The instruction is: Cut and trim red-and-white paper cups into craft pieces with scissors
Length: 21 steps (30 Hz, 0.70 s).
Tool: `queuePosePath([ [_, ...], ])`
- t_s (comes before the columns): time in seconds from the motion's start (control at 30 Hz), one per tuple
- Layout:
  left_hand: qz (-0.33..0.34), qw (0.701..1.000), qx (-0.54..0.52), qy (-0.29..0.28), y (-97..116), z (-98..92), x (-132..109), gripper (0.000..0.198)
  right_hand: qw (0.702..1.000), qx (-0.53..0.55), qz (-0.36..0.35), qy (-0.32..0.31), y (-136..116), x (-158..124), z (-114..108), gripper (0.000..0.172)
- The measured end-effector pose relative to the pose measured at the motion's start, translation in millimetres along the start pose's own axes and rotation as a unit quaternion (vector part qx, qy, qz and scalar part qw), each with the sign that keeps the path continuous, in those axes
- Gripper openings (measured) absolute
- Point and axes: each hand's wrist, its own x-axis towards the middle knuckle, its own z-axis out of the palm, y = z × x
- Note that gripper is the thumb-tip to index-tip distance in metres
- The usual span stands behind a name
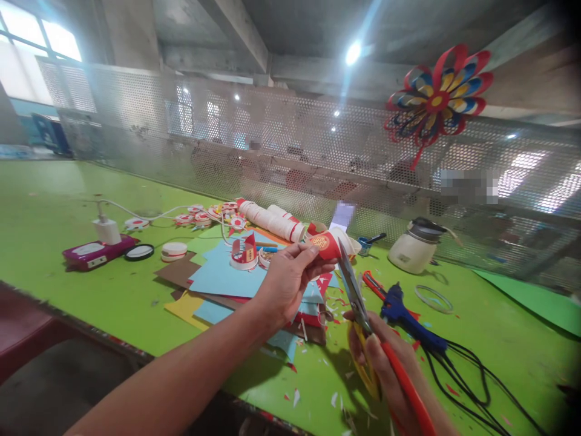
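Observation:
My left hand [290, 275] pinches a red and white paper cup [327, 243] with a gold emblem on its side, holding it up above the table. In my right hand [385, 357] is a pair of scissors [354, 290] with one yellow and one red handle. The blades point up and away from me, their tips against the cup's red part. Whether the blades are cutting through the paper I cannot tell. Beneath my left hand lies a stack of coloured paper sheets [222, 272], light blue on top.
A blue glue gun [411, 318] with a black cable lies right of the scissors, near a white kettle-like jug [415, 245]. Stacked paper cups [272, 221] lie behind. A purple power strip [97, 251] is at left. Paper scraps litter the green table [190, 330]. A perforated metal screen [281, 145] stands behind.

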Motion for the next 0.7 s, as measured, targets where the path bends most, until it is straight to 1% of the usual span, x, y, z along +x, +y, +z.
queuePosePath([
  [0.13,-0.001,1.000,0.004,0.001,0.3,0.3,-1.0,0.006,1.000,0.003,0.000,0.001,-0.6,-0.6,1.1,0.039],
  [0.33,-0.005,1.000,0.005,0.004,0.6,0.0,0.1,0.006,0.999,0.023,-0.006,0.035,-1.9,-0.8,4.2,0.038],
  [0.5,-0.004,1.000,-0.001,0.001,-0.2,0.1,-0.1,0.006,1.000,0.011,-0.001,0.025,1.2,-1.5,3.1,0.039],
  [0.7,-0.006,1.000,-0.002,-0.001,-0.2,-0.3,0.1,0.008,1.000,-0.002,-0.018,0.004,3.9,-0.2,0.7,0.038],
])
